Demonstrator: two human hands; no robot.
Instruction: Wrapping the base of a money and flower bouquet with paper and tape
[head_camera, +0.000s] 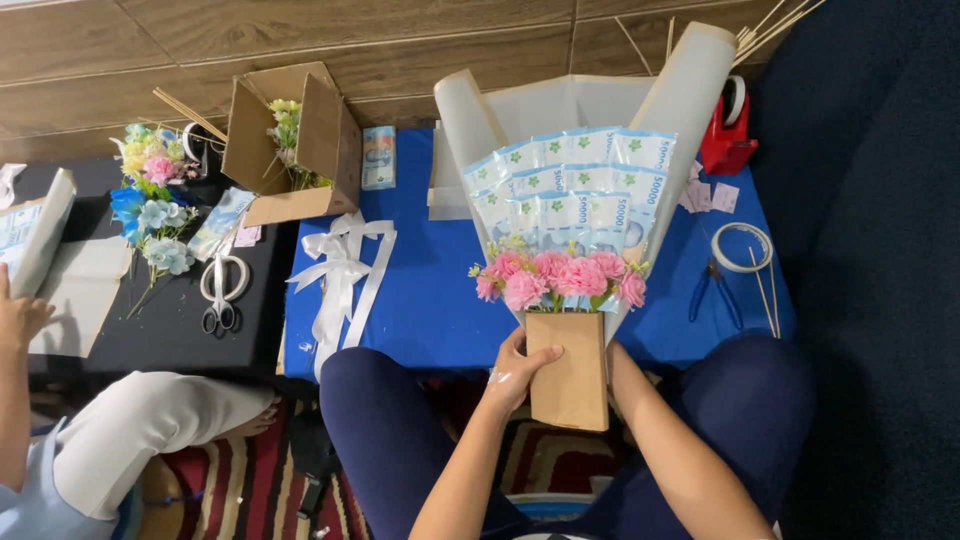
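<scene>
We hold a bouquet (575, 260) upright over our lap — the left hand (518, 368) grips the brown paper base (570, 372), the right hand is hidden behind it. Pink flowers (560, 277) sit under fanned banknotes (575, 190) in pale wrapping. On the blue table (430, 300) lie a white ribbon (340, 265), pliers (712, 290) and a red tape dispenser (728, 128) — scissors (222, 290) rest on the black table beside it, near another person's hand (18, 318).

Head camera, looking steeply down, close over lap and low table (420, 310).
</scene>
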